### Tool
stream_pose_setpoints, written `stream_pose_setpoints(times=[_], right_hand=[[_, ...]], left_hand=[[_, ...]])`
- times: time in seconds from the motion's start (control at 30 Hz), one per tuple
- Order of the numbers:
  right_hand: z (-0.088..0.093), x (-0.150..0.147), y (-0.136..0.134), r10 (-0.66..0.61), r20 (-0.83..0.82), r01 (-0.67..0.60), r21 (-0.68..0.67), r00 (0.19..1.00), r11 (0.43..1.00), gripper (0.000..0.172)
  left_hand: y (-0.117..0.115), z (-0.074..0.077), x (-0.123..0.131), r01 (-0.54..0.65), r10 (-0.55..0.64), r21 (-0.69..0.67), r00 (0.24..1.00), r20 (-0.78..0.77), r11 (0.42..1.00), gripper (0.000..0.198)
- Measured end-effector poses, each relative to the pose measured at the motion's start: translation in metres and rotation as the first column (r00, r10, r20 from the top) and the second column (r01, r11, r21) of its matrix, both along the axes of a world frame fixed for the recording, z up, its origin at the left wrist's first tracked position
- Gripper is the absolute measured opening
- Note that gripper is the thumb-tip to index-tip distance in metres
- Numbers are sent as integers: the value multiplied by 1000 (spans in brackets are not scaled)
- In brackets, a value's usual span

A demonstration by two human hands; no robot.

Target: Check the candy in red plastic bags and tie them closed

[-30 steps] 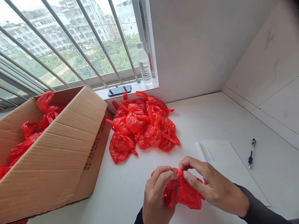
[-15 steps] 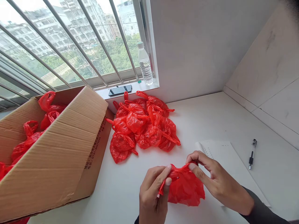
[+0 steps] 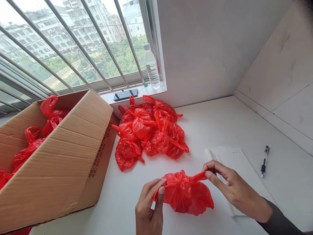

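A red plastic bag point(image 3: 188, 195) lies on the white table in front of me, its two handles drawn together in a knot at the top. My left hand point(image 3: 151, 202) pinches one handle between thumb and fingers at the bag's left side. The other handle is stretched out to the right, gripped by the thumb and forefinger of my right hand point(image 3: 225, 182). Whatever the bag contains is hidden by the film. Beyond it sits a pile of several tied red plastic bags point(image 3: 149, 130) against the wall.
A cardboard box point(image 3: 63, 156) holding more red bags stands at left. On the windowsill are a phone point(image 3: 125, 94) and a water bottle point(image 3: 152, 70). A paper pad point(image 3: 234, 163) lies partly under my right hand, with a pen point(image 3: 264, 161) farther right.
My hands have moved apart, the left one leftward and the right one slightly rightward. The bag's handles are now pulled taut and its neck is gathered into a knot.
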State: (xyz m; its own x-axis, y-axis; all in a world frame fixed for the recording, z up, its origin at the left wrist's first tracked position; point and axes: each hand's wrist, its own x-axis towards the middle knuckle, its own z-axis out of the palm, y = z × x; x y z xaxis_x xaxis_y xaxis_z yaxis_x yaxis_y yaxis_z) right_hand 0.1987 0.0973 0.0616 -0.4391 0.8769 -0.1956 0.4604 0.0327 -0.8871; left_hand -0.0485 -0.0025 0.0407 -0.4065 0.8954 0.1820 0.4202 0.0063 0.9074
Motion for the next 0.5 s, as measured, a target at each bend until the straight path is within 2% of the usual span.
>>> stream_pose_setpoints(times=[0.23, 0.5], right_hand=[[-16, 12, 1, -21, 34, 22, -16, 999, 1000, 38], [-23, 23, 0, -56, 61, 57, -10, 997, 998, 40]], left_hand=[[-4, 0, -14, -102, 101, -112, 995, -21, 988, 25], [-3, 6, -20, -127, 116, -201, 991, -66, 971, 28]])
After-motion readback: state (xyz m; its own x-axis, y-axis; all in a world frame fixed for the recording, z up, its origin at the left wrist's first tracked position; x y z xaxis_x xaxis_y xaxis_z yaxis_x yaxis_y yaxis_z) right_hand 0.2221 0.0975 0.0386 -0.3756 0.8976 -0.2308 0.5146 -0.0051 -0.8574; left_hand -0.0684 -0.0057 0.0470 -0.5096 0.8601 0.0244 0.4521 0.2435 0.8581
